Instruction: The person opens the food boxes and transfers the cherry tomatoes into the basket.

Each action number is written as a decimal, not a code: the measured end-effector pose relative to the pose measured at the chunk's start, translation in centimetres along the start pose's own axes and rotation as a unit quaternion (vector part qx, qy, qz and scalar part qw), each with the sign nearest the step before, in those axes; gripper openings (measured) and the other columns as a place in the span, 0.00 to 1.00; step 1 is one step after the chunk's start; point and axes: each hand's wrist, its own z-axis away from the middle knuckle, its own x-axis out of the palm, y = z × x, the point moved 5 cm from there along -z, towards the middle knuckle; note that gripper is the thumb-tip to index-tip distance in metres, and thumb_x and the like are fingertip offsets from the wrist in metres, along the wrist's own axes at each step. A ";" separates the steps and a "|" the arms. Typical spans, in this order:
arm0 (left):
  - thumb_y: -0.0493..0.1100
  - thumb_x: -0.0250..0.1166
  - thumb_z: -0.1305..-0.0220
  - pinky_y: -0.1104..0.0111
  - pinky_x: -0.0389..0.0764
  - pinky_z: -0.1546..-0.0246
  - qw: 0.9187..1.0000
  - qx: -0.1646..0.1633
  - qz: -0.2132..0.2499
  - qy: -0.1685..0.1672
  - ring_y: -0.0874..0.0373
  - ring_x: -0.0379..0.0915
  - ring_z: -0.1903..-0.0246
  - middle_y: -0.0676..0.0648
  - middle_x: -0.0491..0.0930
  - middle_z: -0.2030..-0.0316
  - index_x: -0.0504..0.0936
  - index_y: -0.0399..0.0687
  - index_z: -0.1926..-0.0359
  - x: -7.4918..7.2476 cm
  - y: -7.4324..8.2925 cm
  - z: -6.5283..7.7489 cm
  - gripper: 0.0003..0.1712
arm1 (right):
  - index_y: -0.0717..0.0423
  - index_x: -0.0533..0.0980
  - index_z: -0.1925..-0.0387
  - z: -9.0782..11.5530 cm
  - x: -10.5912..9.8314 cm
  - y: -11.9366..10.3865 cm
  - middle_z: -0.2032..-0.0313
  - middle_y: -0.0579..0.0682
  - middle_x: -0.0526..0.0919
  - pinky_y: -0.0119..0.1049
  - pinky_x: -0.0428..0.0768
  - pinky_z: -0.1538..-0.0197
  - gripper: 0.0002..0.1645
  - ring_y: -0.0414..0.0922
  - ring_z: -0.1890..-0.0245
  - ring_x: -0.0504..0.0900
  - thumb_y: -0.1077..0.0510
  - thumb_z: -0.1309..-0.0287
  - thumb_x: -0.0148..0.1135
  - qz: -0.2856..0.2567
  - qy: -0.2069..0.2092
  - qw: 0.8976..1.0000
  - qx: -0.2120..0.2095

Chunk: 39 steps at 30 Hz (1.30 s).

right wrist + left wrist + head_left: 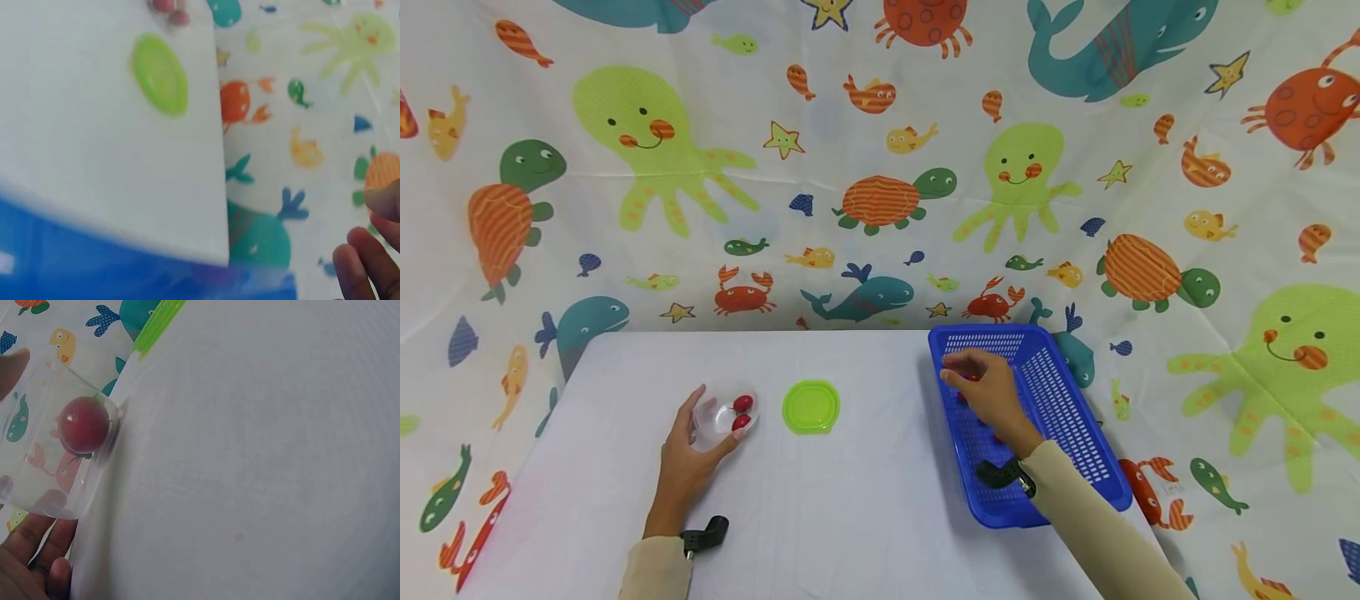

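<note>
My left hand grips a small clear plastic cup on the table, thumb on one side and fingers on the other. Two red cherry tomatoes lie inside it; through the wall in the left wrist view one cherry tomato shows. Over the blue plastic basket is my right hand, its fingers loosely bent and parted from the thumb. Several cherry tomatoes lie in the basket, partly hidden beneath that hand. In the right wrist view nothing shows between the fingertips and thumb.
A round green lid lies flat between the cup and the basket. The white table ends at the back against a cloth printed with sea animals. The basket stands at the table's right edge.
</note>
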 end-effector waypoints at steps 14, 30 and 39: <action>0.61 0.75 0.47 0.33 0.62 0.34 1.000 0.006 0.000 -0.001 0.38 0.52 0.25 0.45 0.62 0.26 0.48 0.77 0.23 -0.2 -0.3 -0.5 0.59 | 0.42 0.84 0.53 0.4 5.6 -6.3 0.54 0.38 0.86 0.41 0.87 0.53 0.14 0.41 0.52 0.84 0.51 0.41 0.71 -0.030 -0.055 0.994 -0.092; 0.62 0.75 0.47 0.33 0.61 0.34 1.000 -0.001 -0.001 -0.009 0.38 0.51 0.25 0.45 0.63 0.26 0.46 0.79 0.23 -0.4 0.0 -0.9 0.59 | 0.38 0.83 0.51 0.4 12.2 -10.1 0.54 0.35 0.85 0.36 0.85 0.51 0.14 0.36 0.53 0.83 0.49 0.39 0.69 -0.054 -0.118 0.985 -0.112; 0.61 0.74 0.46 0.33 0.61 0.34 1.000 0.005 0.005 -0.010 0.37 0.52 0.25 0.45 0.63 0.26 0.47 0.78 0.23 -0.3 0.0 -1.2 0.58 | 0.34 0.82 0.53 0.4 15.7 -10.6 0.54 0.31 0.84 0.33 0.84 0.50 0.12 0.34 0.55 0.83 0.48 0.39 0.69 -0.054 -0.152 0.981 -0.110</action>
